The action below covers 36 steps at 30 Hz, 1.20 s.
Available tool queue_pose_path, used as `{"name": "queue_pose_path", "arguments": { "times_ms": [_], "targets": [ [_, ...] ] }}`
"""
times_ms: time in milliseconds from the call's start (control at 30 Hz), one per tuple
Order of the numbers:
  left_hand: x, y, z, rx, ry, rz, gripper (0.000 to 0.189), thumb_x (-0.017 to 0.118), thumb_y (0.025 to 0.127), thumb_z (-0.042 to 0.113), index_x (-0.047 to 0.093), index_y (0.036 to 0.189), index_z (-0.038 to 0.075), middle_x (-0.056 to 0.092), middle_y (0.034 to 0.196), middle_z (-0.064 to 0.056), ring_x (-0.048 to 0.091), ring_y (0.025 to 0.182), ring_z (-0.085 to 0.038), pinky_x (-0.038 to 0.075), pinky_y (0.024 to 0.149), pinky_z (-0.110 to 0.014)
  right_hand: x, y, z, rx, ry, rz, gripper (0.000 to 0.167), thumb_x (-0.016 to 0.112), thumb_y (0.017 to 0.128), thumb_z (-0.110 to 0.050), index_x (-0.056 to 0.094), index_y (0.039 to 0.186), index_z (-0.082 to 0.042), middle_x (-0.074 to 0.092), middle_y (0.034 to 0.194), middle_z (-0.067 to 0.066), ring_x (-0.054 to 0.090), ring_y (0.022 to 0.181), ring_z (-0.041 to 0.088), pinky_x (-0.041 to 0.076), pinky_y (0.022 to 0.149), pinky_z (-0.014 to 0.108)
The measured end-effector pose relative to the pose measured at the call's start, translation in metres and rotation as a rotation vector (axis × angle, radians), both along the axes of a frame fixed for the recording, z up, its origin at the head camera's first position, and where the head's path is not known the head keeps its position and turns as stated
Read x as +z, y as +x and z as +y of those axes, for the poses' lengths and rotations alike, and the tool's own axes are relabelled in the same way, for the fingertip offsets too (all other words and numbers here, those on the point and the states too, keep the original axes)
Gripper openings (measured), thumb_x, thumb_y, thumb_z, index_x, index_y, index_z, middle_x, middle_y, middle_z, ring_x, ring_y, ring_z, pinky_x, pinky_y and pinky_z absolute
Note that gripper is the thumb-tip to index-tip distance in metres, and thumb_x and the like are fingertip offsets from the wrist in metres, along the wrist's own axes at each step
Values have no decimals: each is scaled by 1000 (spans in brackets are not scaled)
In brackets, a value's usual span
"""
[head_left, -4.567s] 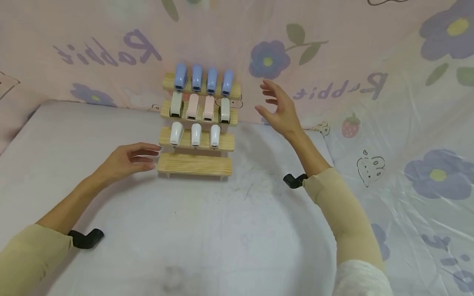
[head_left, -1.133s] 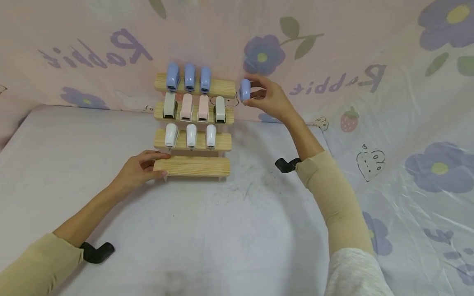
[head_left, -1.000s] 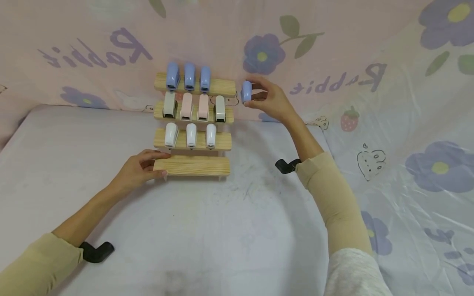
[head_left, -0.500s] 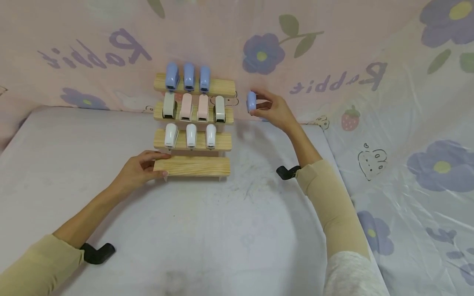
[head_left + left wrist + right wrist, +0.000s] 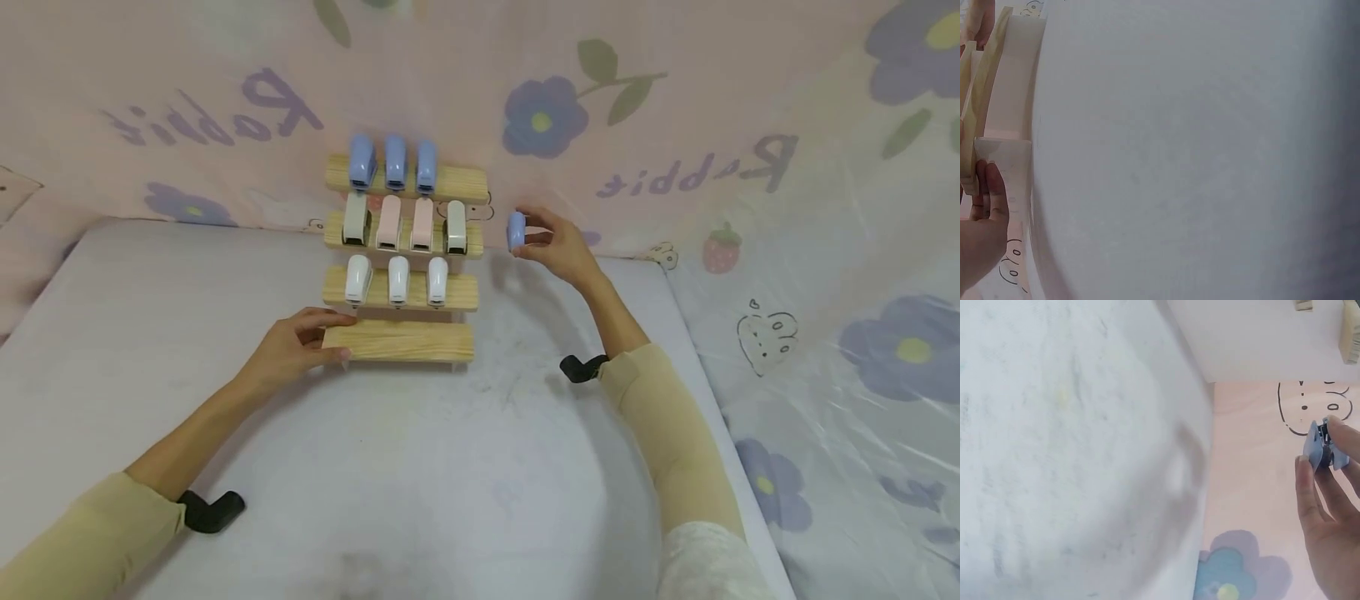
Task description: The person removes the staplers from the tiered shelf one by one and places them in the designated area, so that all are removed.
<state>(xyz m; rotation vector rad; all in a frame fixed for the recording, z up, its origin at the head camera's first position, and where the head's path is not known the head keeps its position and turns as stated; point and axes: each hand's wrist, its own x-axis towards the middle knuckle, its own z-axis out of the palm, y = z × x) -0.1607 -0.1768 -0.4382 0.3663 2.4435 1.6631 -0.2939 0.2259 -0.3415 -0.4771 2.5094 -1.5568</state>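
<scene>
My right hand [image 5: 566, 248] pinches a small blue stapler [image 5: 516, 232] in the air, to the right of a tiered wooden stand [image 5: 408, 342]. In the right wrist view the stapler [image 5: 1314, 449] sits between thumb and fingertips, its metal parts showing. My left hand [image 5: 288, 348] grips the left end of the stand's lowest, bare step, thumb at the front edge and fingers behind. The left wrist view shows fingers of that hand [image 5: 982, 247] at the plank's end. Three blue staplers [image 5: 395, 162] stand on the top step, with a bare stretch at its right end.
The second step holds two pink staplers [image 5: 389, 223] between two grey ones [image 5: 456, 227]. Three white staplers [image 5: 398, 280] stand on the third step. The stand is on a white-covered table [image 5: 450, 467], backed by a flower-printed pink curtain [image 5: 435, 67].
My right hand took the rightmost blue stapler from the top step, then moved it down and slightly right. My left hand came in from the left to the lowest step and stays there.
</scene>
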Motion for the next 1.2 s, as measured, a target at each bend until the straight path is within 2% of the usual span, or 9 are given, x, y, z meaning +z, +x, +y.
{"name": "queue_pose_path", "arguments": {
  "times_ms": [100,333,533,700,1000,1200],
  "targets": [
    [-1,0,1,-7,-18,-9,50,79,87,25,64,132,8,54,132,-10,49,116,-20,42,90,-11,-6,1,3,-12,-3,-8,70,74,86,4,44,148,-3,50,142,23,56,121,39,52,95,40],
    [3,2,0,-1,-20,-53,51,79,87,23,64,133,8,53,134,-10,49,117,-24,43,88,-12,-46,-17,15,-41,3,-4,71,78,85,-3,48,148,-13,53,140,17,58,119,34,52,95,43],
    [2,1,-2,3,-29,-73,53,80,86,27,64,134,10,53,137,-8,51,118,-24,44,89,-16,-52,-17,15,-43,16,-4,69,77,86,-3,49,147,-14,52,140,16,58,119,34,52,95,44],
    [3,-3,-2,-7,-30,-46,52,80,86,24,64,133,9,53,139,-10,48,124,-26,42,94,-18,-56,-19,17,-63,27,-7,68,79,85,-4,50,146,-15,53,139,14,58,118,32,51,94,44],
    [6,-2,-1,-11,5,-72,51,80,86,19,63,133,6,52,139,-11,49,120,-26,43,89,-13,-72,-26,17,-55,38,-18,70,79,83,-1,50,146,-9,55,139,18,59,118,34,53,93,41],
    [7,-1,-1,-3,-1,-89,52,80,86,20,63,134,8,52,140,-9,50,120,-27,43,90,-15,-77,-27,16,-94,33,-50,71,79,83,0,49,147,-9,53,141,19,58,121,34,50,97,44]
  ]
}}
